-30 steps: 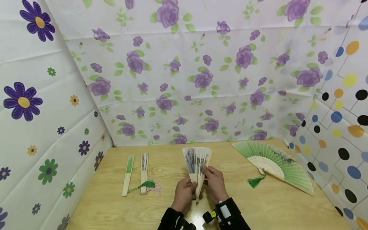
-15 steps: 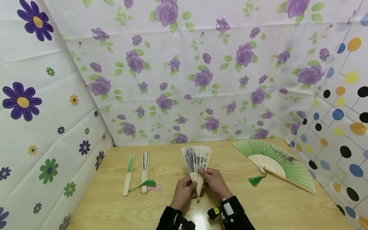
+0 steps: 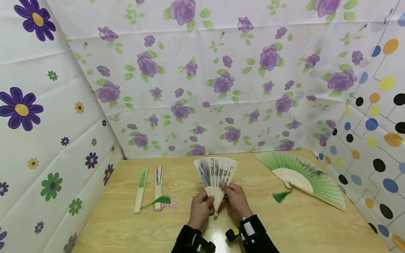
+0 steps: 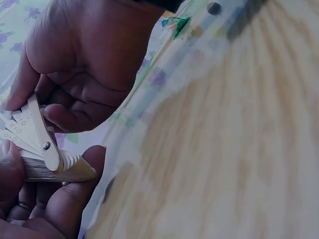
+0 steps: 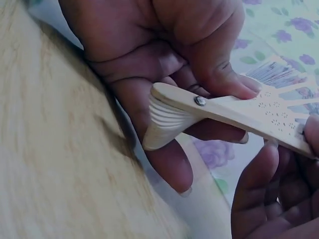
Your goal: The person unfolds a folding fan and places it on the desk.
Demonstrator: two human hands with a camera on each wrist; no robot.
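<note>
A pale paper folding fan [image 3: 216,171] with painted leaves is held partly spread above the wooden table [image 3: 126,225], in front of me. My left hand [image 3: 206,201] grips its stick end by the rivet [image 5: 200,101], thumb on the outer guard. My right hand [image 3: 226,189] pinches the sticks just above, on the right side. The left wrist view shows the fan's stick end [image 4: 47,154] between my left hand [image 4: 55,199] and my right hand [image 4: 60,104]. In the right wrist view my right hand's fingers [image 5: 259,189] curl under the guard.
A green fan [image 3: 302,175] lies spread open at the table's right, its green tassel [image 3: 281,196] toward me. Two folded fans lie at the left, one green [image 3: 140,189] and one dark-printed [image 3: 158,186], with tassels. Patterned cloth walls close in three sides.
The fan in my hands has spread wider, its leaves fanning out to both sides. Both hands stay at its stick end.
</note>
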